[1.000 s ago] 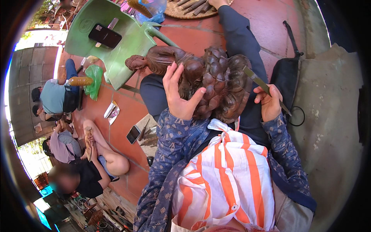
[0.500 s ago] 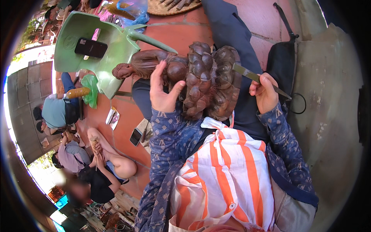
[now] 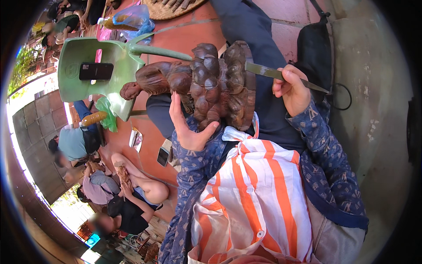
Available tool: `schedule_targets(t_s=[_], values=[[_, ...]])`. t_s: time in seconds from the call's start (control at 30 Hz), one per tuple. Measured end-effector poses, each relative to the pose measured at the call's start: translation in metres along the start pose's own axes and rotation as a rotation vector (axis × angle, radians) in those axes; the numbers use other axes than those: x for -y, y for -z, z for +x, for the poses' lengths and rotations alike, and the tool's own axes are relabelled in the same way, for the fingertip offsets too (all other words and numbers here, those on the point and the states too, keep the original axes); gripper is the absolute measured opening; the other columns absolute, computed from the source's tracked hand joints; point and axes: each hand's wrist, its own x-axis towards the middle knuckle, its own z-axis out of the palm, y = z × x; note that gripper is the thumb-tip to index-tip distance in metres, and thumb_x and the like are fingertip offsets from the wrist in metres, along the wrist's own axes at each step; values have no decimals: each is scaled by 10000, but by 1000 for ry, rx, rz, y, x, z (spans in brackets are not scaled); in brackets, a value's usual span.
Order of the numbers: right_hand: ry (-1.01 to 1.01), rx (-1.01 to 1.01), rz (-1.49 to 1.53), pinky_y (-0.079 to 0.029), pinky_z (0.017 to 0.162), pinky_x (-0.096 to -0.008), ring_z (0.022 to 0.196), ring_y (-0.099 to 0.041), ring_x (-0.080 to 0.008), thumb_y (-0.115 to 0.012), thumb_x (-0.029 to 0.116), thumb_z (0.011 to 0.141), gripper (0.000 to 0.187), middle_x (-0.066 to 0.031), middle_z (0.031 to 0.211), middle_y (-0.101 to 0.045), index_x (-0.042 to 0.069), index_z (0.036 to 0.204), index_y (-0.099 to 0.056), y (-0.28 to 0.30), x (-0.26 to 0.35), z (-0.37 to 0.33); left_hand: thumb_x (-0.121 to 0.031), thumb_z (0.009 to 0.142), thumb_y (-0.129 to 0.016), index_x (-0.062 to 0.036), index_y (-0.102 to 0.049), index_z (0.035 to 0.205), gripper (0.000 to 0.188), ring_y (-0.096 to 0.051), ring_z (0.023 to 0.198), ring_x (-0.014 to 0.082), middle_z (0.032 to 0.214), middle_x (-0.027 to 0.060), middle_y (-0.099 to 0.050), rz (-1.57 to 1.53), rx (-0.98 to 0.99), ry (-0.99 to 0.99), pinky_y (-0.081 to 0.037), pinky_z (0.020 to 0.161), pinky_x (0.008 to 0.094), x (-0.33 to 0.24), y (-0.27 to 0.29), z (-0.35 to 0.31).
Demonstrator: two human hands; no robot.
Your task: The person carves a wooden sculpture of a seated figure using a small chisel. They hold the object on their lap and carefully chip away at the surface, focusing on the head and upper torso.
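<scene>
A dark brown carved wooden figure (image 3: 205,90) lies on its side across my lap, its head to the left and its broad base to the right. Several rounded, glossy lumps cover its middle. My left hand (image 3: 192,132) is at its near side, thumb and fingers spread apart, fingertips against the wood. Between thumb and fingers, my right hand (image 3: 293,90) grips a flat metal tool (image 3: 262,71), long and narrow, like a file or chisel. The tool's squared end meets the base's edge; its pointed end sticks out past my hand.
A green plastic chair (image 3: 70,55) lies tipped at the left, with a phone (image 3: 96,71) on it. Another phone (image 3: 163,156) is on the tiled floor. A black bag (image 3: 313,44) sits at right. Several people sit at far left, one person (image 3: 132,211) holding a small carving.
The view has shifted, and the figure sits further left in it. My left hand has slid down from the figure's top to its near side. The tool stays in my right hand, at the base.
</scene>
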Motion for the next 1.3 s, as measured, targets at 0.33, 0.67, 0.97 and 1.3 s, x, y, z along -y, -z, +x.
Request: schedule_targets(t_s=[0.33,0.67,0.97,1.3], values=[[34,19,-34,-501,640,-227,665,-612,-114,-501,146,958,238,-114,835,-672,-22,1044,-645,-13,9,-10,-170,622,-861,9,-290,1476,1043,-316,1384,391,1507,255,-287,310,-146,-45,-283,1130,487,-21,-32,4],[16,286,-313,-548,797,-249,911,-698,-164,-610,47,935,269,-145,1028,-699,-54,1183,-636,-39,10,-49,-210,677,-863,-28,-286,1490,1014,-283,1433,306,1541,150,-298,-38,-135,-23,-215,1167,494,-13,-10,1],[319,136,-710,-544,637,-288,725,-685,-230,-625,36,887,159,-131,869,-663,-44,1018,-670,-65,-22,-49,-252,630,-922,-15,-95,1543,1254,-231,1444,323,1564,179,-178,-141,-61,126,-224,1167,498,-5,-31,0],[55,146,-618,-568,644,-254,764,-731,-179,-597,22,921,168,-141,858,-716,-69,1049,-657,-73,-13,-48,-313,587,-939,38,-101,1527,1307,-277,1426,339,1558,221,-198,-107,-68,85,-251,1164,440,-14,-37,9]])
